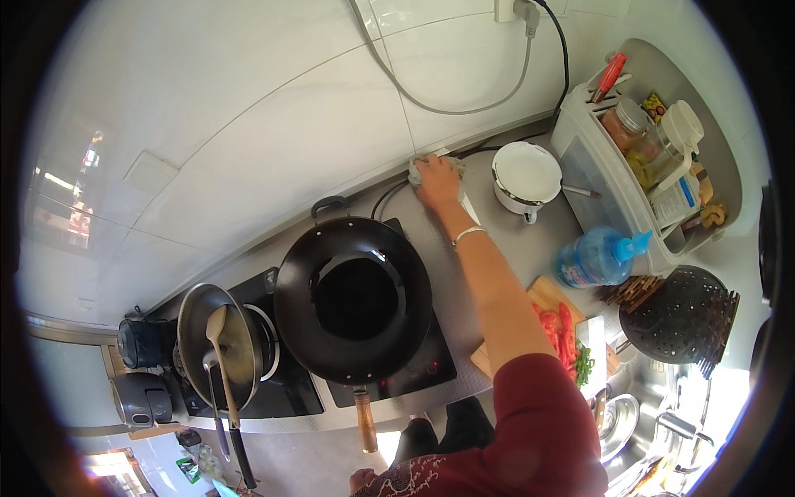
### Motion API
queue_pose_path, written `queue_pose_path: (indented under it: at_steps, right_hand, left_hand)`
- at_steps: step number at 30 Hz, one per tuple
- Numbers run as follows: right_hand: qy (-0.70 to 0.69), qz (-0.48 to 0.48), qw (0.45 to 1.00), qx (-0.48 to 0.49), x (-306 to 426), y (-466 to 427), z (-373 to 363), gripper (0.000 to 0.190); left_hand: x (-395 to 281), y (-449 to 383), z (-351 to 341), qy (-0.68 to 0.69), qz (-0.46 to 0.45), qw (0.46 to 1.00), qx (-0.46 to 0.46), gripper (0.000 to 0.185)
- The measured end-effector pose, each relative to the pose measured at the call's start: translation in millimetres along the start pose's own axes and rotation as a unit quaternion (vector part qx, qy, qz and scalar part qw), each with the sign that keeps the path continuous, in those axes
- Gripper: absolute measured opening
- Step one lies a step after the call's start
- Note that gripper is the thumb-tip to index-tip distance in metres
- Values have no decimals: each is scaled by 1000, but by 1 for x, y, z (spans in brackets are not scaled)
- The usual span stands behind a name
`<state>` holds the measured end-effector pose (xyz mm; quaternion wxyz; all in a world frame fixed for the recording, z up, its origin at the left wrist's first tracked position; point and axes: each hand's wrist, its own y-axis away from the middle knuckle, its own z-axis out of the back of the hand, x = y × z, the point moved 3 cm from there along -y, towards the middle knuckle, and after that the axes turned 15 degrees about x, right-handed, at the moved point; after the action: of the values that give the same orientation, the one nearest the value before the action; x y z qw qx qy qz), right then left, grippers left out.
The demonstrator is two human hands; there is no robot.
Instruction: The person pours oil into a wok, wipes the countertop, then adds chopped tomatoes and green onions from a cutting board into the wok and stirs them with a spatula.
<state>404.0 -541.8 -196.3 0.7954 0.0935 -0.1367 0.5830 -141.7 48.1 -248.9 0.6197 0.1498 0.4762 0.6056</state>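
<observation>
My right hand presses a crumpled grey cloth onto the back of the metal counter, by the foot of the tiled wall. A bracelet circles that wrist. To the left of this arm, a black wok with a wooden handle sits on an induction cooktop. Dark liquid, apparently oil, pools in its bottom. On the arm's other side stands a chipped white enamel mug. My left hand shows only partly at the bottom edge, beside my shirt; its fingers are not clear.
A pan holding a spatula and ladle stands at left. Chopped red and green vegetables lie on a cutting board with a cleaver. A blue pump bottle, a seasoning rack and a sink are at right. Cables run along the wall.
</observation>
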Motion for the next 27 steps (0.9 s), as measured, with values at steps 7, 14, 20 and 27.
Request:
queue_pose_path:
  at_steps: [7, 14, 20, 27]
  right_hand:
    - [-30, -80, 994, -66, -35, -5, 18, 39]
    - [12, -13, 1000, 1, -10, -2, 15, 37]
    - [22, 18, 1000, -13, 30, 0, -5, 30]
    - [56, 197, 979, 4, 54, -13, -25, 33]
  left_hand:
    - [13, -2, 3, 61, 41, 997, 13, 39]
    - [17, 1, -9, 113, 70, 991, 19, 38]
    - [18, 5, -5, 143, 91, 985, 17, 38]
    - [21, -1, -4, 167, 99, 981, 24, 38]
